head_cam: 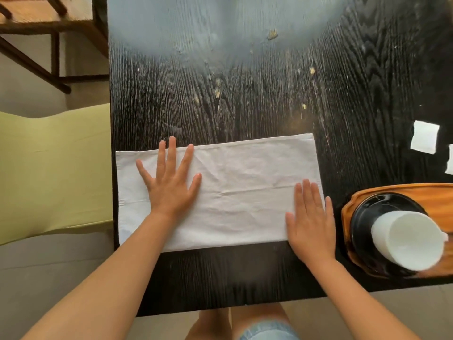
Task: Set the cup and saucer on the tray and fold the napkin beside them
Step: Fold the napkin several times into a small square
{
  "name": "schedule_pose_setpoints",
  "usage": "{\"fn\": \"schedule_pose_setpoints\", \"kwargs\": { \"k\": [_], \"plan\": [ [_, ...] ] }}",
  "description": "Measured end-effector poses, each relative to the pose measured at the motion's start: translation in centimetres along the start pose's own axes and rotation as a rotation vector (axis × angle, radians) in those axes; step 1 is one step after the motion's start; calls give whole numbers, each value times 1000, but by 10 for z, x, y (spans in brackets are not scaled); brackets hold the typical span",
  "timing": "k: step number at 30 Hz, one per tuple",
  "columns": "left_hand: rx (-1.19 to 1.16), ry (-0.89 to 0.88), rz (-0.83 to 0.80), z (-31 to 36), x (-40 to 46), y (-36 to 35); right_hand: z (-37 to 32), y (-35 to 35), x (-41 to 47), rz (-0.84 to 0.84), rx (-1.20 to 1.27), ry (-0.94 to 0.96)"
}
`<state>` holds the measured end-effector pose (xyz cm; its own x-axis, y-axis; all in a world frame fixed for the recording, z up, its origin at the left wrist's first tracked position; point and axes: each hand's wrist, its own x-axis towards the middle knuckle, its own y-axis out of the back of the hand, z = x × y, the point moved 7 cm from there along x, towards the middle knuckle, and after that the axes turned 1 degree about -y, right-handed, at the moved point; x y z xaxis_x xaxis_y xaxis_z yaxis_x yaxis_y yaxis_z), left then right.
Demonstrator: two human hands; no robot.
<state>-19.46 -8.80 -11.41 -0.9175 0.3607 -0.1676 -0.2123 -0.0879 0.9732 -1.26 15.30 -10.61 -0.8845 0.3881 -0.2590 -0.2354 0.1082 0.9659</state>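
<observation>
A white napkin (240, 190) lies flat as a long rectangle on the dark wooden table (245, 94), near its left front corner. My left hand (171, 177) presses flat on the napkin's left part, fingers spread. My right hand (311, 222) lies flat with straight fingers on the napkin's right front corner. At the right, a white cup (409, 239) stands on a black saucer (362, 217), and both sit on an orange wooden tray (441, 200) cut off by the frame's right edge.
Two small white paper pieces (425, 139) lie on the table behind the tray. A green cushion (54, 168) and a grey seat sit to the left of the table. A wooden chair frame (49, 33) stands at the far left.
</observation>
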Motion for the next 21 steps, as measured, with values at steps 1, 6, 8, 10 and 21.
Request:
{"fn": "schedule_pose_setpoints", "kwargs": {
  "k": [1, 6, 8, 10, 21],
  "plan": [
    [-9, 16, 43, 7, -3, 3, -1, 0, 0, 1, -8, -2],
    [-79, -321, 64, 126, -49, -10, -1, -2, 1, -5, -29, -3],
    [-60, -381, 12, 151, -67, -24, -1, -2, 1, -6, -33, 0],
    [-29, -333, -26, 138, -69, -34, -3, -2, 1, -10, -32, 1],
    [3, 131, -81, -65, -102, -18, -3, 0, 1, -37, -11, 12]
  ]
}}
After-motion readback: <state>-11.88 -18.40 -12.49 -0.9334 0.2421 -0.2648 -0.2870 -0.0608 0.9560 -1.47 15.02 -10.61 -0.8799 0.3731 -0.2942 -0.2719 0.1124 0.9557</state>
